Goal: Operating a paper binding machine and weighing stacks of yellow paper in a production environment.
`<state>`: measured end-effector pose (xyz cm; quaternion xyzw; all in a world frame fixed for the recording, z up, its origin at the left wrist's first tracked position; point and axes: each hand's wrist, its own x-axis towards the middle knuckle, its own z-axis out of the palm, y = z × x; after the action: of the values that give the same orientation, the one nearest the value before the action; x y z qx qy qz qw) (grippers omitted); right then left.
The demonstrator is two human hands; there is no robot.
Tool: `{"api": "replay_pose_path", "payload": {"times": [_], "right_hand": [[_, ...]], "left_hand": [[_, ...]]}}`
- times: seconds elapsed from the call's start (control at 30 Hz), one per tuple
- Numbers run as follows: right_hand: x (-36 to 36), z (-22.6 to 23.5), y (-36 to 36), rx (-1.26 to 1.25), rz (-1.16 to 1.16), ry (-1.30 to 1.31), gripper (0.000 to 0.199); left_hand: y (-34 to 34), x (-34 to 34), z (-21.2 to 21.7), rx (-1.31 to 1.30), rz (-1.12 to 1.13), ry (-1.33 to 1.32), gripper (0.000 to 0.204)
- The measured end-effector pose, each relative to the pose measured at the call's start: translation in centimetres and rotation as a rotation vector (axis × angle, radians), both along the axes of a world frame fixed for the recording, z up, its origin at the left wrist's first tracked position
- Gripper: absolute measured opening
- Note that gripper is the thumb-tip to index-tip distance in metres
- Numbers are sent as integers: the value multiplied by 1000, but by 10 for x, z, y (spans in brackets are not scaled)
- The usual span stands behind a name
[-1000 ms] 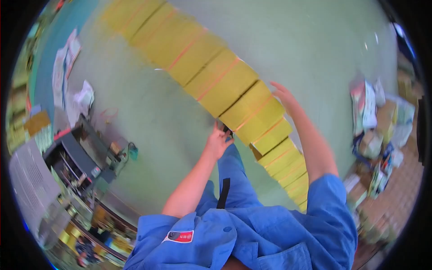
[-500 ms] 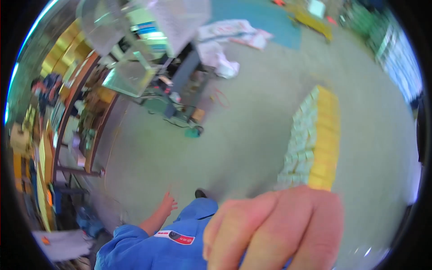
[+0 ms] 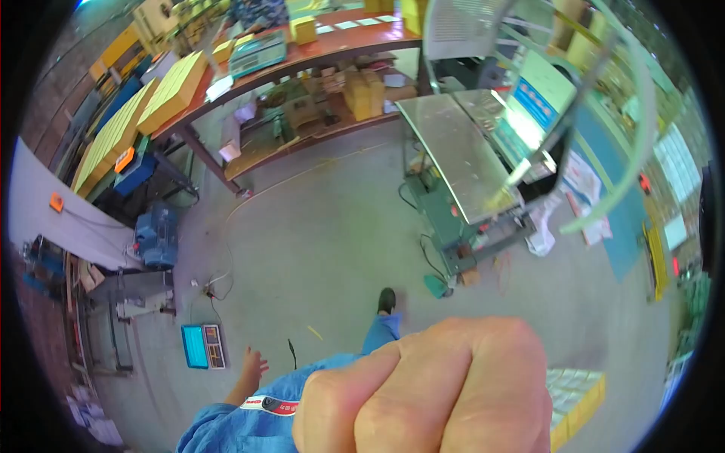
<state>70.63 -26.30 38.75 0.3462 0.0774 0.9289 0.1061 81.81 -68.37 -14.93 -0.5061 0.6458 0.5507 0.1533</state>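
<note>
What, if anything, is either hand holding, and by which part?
The left hand holds nothing. The right hand is curled; whether it holds anything cannot be told.

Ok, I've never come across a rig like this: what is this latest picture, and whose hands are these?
There is no robot here. A person wears a fisheye camera on the head, looking down, so straight edges bend near the rim. The huge shape low in the middle is the right hand, fingers curled, close to the lens; anything inside it is hidden. The left hand is smaller, fingers spread, with nothing visible in it. Below is a grey floor; a blue-and-grey device lies on it. At the top, a red-topped bench carries yellow boxes. A metal-topped machine stands right of centre.
</note>
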Motion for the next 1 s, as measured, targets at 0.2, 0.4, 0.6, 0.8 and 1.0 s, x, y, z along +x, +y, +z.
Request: {"api": "replay_pose_path", "payload": {"times": [0.2, 0.4, 0.6, 0.8, 1.0], "right_hand": [[-165, -1, -7, 147, 194, 6, 12], [-317, 19, -39, 250, 383, 48, 10], [-472, -2, -106, 293, 506, 112, 9], [-635, -27, -173, 366, 587, 267, 12], [-796, -98, -210, 1092, 718, 10, 16]], "left_hand": [[-14, -60, -8, -46, 225, -44, 66], [21, -148, -12, -17, 349, 11, 59], [12, -317, -39, 0, 452, 76, 53], [-82, -629, 90, -549, -103, 274, 28], [-114, -929, 257, -1124, -419, 756, 21]]}}
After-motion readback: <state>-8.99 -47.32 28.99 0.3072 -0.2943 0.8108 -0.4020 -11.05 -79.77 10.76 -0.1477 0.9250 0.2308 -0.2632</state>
